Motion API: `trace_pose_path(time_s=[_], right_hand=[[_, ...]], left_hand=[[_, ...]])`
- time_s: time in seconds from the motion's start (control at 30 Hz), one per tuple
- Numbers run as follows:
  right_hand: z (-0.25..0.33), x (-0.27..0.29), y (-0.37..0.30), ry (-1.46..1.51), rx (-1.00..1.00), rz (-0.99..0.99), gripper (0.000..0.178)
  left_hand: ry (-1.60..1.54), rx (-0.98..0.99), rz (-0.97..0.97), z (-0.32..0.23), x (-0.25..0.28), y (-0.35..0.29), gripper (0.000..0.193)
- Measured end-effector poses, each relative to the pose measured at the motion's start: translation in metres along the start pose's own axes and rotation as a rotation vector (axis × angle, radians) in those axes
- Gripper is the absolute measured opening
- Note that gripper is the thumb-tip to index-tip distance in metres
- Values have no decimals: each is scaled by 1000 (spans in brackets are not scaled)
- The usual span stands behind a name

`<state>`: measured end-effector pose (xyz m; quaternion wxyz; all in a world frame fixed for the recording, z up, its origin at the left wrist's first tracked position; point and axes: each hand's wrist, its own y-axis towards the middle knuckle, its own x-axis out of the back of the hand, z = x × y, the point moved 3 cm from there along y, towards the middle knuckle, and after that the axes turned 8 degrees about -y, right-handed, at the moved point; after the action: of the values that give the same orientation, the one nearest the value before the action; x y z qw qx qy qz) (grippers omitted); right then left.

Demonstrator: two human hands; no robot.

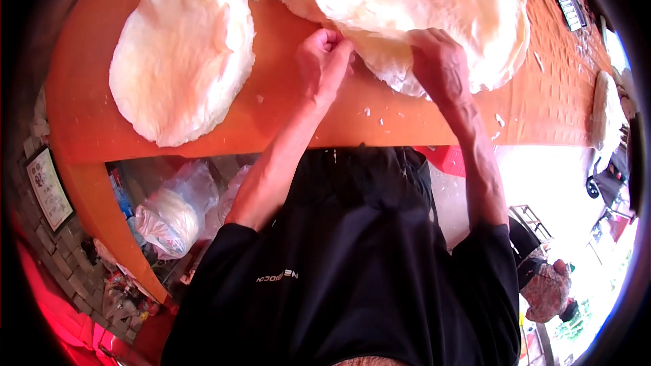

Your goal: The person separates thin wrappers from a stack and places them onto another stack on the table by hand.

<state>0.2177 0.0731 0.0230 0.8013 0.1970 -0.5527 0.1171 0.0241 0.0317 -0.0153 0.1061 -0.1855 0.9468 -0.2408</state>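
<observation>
Both hands work at the near edge of a stack of round white flatbreads on the orange table. Curled into a loose fist, the left hand pinches the stack's rim, though its fingertips are tucked out of sight. Lying palm down, the right hand grips the same edge, its fingers hidden under the bread. That stack is cut off at the top of the view. 1 more flatbread pile lies well apart to the left. White crumbs dot the table.
</observation>
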Motion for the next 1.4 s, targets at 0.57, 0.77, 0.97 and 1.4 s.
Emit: trace_pose_path(time_s=[0.57,0.77,0.97,1.4], right_hand=[[20,-30,-12,-56,7,-19,27],[-36,27,42,-329,99,-106,7],[-82,236,51,-358,171,-528,21],[-163,208,84,-294,-78,-37,31]], left_hand=[[-443,184,372,39,-25,-6,20],[-525,314,266,53,-27,3,24],[-554,308,239,41,-21,-12,22],[-326,208,-3,68,46,5,27]])
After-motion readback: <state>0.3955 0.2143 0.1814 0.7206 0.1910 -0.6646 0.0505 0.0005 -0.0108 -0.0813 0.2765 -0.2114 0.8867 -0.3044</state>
